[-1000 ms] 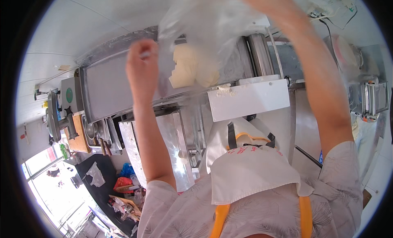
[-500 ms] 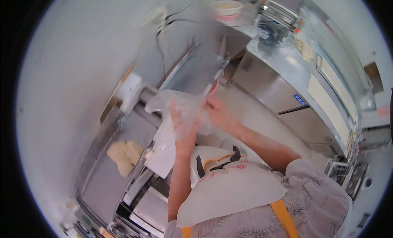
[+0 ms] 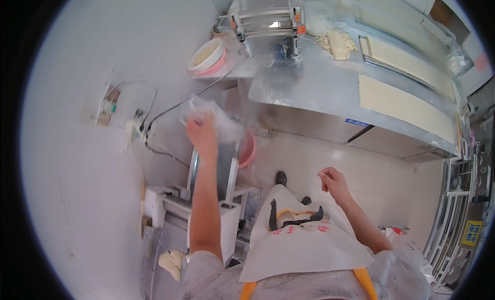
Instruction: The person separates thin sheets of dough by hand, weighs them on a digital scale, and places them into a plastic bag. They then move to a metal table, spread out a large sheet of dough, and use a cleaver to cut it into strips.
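My left hand [image 3: 202, 137] is closed on a crumpled clear plastic bag [image 3: 224, 117], raised over the upper end of a sloping grey metal chute [image 3: 226, 166] on a floury white machine [image 3: 170, 207]. Beside the chute stands a pink bucket [image 3: 248, 148], partly hidden behind it. My right hand [image 3: 334, 184] hovers over the floor, to the right of my white apron [image 3: 304, 248]. Its fingers are curled in, and nothing shows in them.
A steel counter [image 3: 309, 88] runs along the far side, bearing pale flat sheets [image 3: 407, 109], a lump of dough [image 3: 339, 45] and a roller machine [image 3: 268, 24]. A white bowl [image 3: 208, 55] sits in a pink one. Cables [image 3: 165, 112] hang by the left wall; a rack [image 3: 448, 212] stands right.
Both hands were together at the plastic bag. My left hand has carried it forward over the chute, while my right hand has let go and drawn away right. The view has turned right.
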`<control>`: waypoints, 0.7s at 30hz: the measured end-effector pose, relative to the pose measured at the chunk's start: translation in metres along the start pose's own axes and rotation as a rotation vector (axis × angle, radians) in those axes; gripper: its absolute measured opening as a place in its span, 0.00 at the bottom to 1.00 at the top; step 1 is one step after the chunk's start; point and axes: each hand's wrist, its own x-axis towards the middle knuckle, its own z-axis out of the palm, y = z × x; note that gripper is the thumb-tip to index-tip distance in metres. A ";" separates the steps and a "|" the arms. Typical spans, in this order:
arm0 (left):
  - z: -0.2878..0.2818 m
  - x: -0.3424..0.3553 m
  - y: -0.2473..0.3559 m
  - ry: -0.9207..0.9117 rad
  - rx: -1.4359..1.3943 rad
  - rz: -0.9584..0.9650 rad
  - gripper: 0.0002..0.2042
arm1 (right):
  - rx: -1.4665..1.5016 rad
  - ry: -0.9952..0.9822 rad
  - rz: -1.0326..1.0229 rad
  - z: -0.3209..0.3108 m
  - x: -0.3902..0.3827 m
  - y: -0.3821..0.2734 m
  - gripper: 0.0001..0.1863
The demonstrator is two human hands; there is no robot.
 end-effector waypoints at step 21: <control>0.278 0.267 -0.112 0.033 0.557 0.125 0.15 | -0.058 0.910 0.498 -0.184 0.079 0.049 0.11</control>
